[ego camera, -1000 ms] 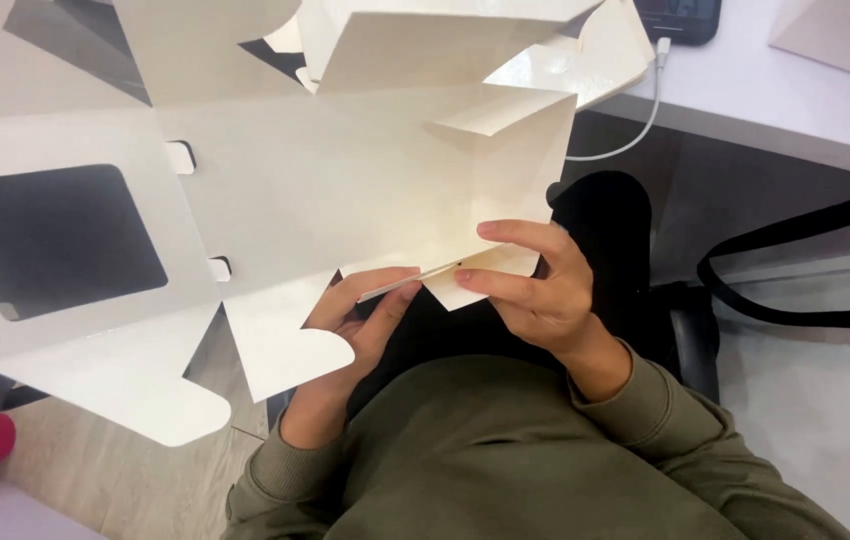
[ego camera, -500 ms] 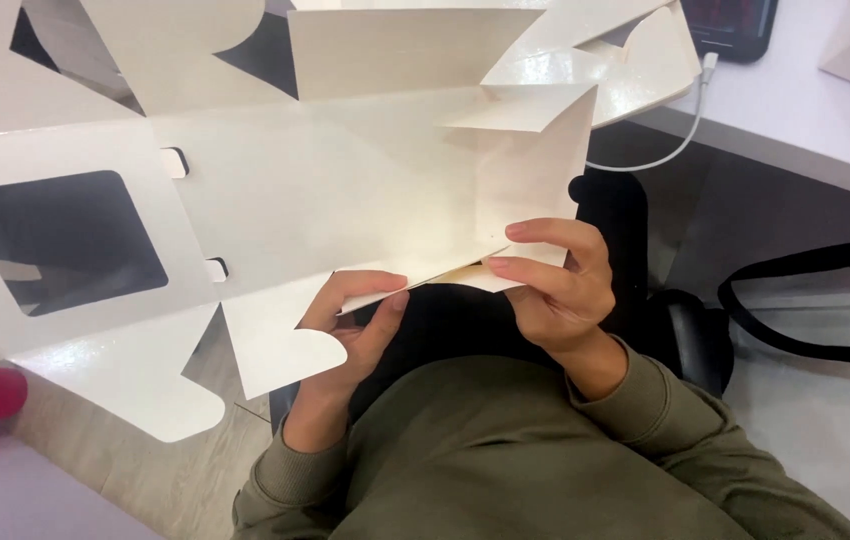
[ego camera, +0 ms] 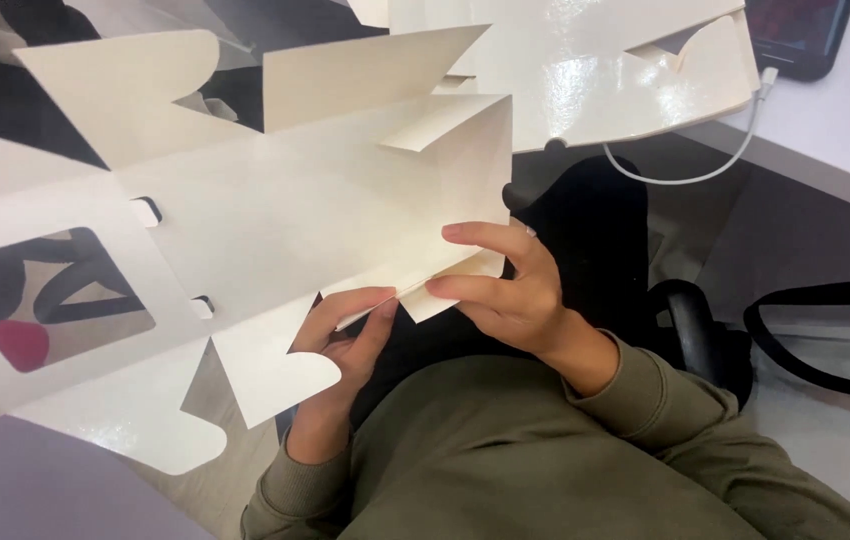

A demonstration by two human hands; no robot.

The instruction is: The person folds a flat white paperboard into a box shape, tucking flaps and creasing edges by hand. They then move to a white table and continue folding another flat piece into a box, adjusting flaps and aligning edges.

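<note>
Both hands pinch the near bottom flap of the unfolded white cardboard box blank (ego camera: 275,230): left hand (ego camera: 345,335) beneath, right hand (ego camera: 505,295) beside; the blank stretches away leftward toward its window panel (ego camera: 45,300).

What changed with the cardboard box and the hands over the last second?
The right hand slid up the flat white box blank's near edge, fingers now wrapped over the fold. The blank shifted slightly toward the right. The left hand kept pinching the same edge from below.
</note>
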